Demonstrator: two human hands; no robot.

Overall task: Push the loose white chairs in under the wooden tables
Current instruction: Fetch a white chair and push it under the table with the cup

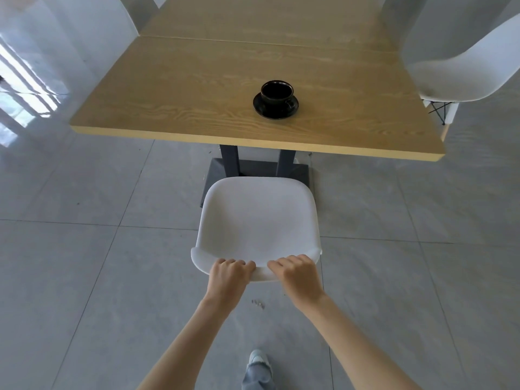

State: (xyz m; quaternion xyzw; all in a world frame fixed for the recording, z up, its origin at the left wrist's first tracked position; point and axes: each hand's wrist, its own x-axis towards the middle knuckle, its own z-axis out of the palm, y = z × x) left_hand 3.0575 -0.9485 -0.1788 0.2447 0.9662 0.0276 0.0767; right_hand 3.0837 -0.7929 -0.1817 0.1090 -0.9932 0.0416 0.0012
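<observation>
A white plastic chair stands on the floor facing the near edge of a wooden table, its seat front just short of that edge. My left hand and my right hand both grip the top rim of its backrest, side by side, fingers curled over the rim. A second white chair stands at the table's right side, seat partly past the table edge. At the far left, a third white chair's back shows beside the table.
A black cup on a black saucer sits near the table's front edge. The table's dark metal base stands just beyond the chair seat. Grey floor tiles surround everything. My shoe and trouser leg are at the bottom.
</observation>
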